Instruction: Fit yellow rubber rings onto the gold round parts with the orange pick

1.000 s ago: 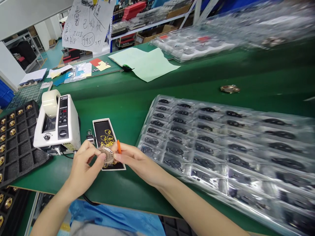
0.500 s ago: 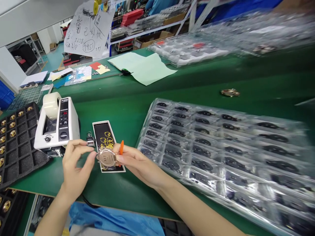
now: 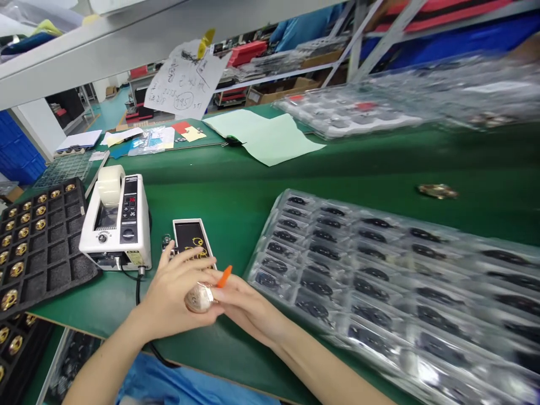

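Your left hand (image 3: pixel 177 287) and right hand (image 3: pixel 248 311) sit together at lower centre of the frame, left clamped on the round wrapped metal disc (image 3: pixel 198 298), right pinching the orange pick (image 3: pixel 224 276); work low over the green worktop (image 3: pixel 228 208).

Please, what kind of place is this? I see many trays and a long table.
It looks like a small factory workshop for assembly or packing. A long green workbench holds an electric tape dispenser, clear plastic trays of black parts and a black foam tray of gold-coloured round parts. Storage shelves stand behind.
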A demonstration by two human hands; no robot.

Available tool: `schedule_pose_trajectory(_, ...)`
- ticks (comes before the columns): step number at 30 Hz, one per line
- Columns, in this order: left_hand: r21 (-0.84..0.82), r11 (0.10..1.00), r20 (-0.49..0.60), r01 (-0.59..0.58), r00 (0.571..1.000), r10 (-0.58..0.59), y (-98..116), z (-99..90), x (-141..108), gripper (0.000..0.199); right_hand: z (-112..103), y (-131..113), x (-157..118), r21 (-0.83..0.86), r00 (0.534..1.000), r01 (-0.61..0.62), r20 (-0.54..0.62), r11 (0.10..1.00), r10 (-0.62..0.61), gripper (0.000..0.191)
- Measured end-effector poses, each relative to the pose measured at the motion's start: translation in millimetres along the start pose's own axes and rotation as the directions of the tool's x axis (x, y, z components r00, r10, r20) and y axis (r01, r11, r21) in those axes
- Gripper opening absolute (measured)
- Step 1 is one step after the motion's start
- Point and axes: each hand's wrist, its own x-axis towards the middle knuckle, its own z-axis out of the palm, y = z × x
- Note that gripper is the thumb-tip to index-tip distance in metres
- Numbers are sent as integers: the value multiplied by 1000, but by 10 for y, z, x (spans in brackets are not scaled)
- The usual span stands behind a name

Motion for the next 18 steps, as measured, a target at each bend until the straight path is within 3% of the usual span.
schedule_pose_trajectory(4,-27,1000,-8,4,1000,-4,99,52,-64,24,-37,82,-13,-51,999,9,53,999,-6,35)
schedule_pose_trajectory(7,112,994,-46,-10,999,15,135,-44,-195,65,-10,-29,-71,-126,999,14,45,992,-9,37)
schedule_pose_trajectory(9,250,967,-146,51,989,-14,89,-256,-359,89,-27,-197,-100,-191,999,38,25,981,-34,40)
schedule_pose_trajectory(10,297,947,-233,126,971,-56,29,-410,-465,88,-59,-300,-96,-242,998,59,3,969,-60,40)
schedule_pose_trajectory(11,317,919,-340,236,933,-122,-61,-591,-584,80,-108,-410,-75,-314,996,79,-19,946,-89,40)
schedule_pose_trajectory(12,308,881,-458,360,868,-194,-182,-793,-709,62,-173,-520,-30,-412,991,97,-44,906,-126,38)
schedule_pose_trajectory(14,222,770,-616,598,699,-365,-505,-1224,-952,31,-337,-731,129,-661,982,101,-54,744,-181,36)
schedule_pose_trajectory(15,194,689,-661,698,612,-434,-692,-1437,-1054,28,-428,-825,241,-788,978,85,-51,610,-202,34)
schedule_pose_trajectory(16,208,587,-688,783,543,-481,-881,-1639,-1135,29,-519,-909,369,-899,978,48,-47,436,-203,31)
schedule_pose_trajectory(17,261,471,-685,842,506,-525,-1062,-1825,-1190,30,-606,-981,507,-976,978,-26,-70,215,-199,29)
schedule_pose_trajectory(18,276,430,-684,860,490,-541,-1226,-1991,-1221,28,-685,-1040,648,-993,973,-116,-111,-15,-202,27)
